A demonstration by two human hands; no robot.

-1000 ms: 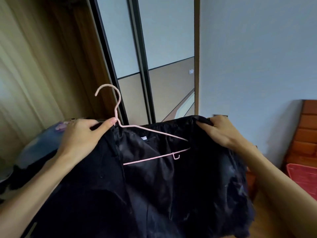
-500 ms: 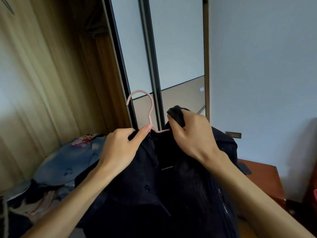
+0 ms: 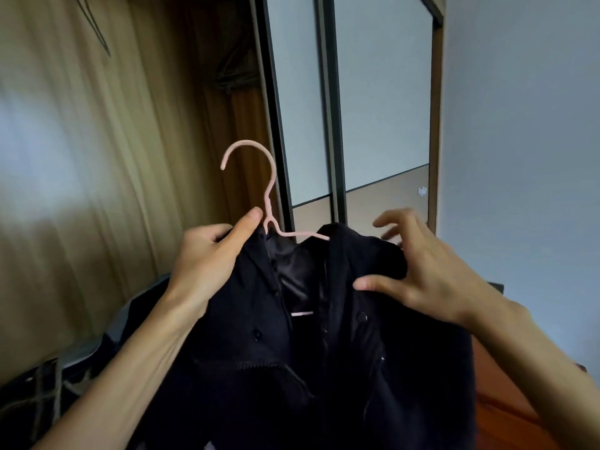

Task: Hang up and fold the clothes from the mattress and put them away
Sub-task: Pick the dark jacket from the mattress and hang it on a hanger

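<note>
- Head view: my left hand (image 3: 207, 261) is clamped on the left shoulder of the black jacket (image 3: 292, 384). Its fingers are tucked out of sight into the cloth, and the thumb points up along the collar.
- The tip of that thumb sits just beside the neck of the pink hanger (image 3: 271, 190), at the bend where the wire turns toward the shoulders. I cannot tell whether it touches the wire.
- The hanger is inside the jacket. Its hook stands upright above the collar, 1 arm of it shows at the neckline, and a short piece of its lower bar shows through the open front.
- My right hand (image 3: 425, 274) is spread over the jacket's right shoulder with the fingers apart and blurred. Only the thumb presses on the cloth below the collar, so it grips nothing.
- The jacket hangs in front of me between both hands, its front open, the shiny lining and a few buttons showing.
- Behind it stand 2 mirrored sliding doors (image 3: 383, 108), with a beige curtain (image 3: 81, 190) to the left and a pale wall (image 3: 519, 141) to the right.
- A dark pile of clothes (image 3: 39, 394) lies low on the left, and a piece of orange-brown wooden furniture (image 3: 506, 414) sits low on the right.
</note>
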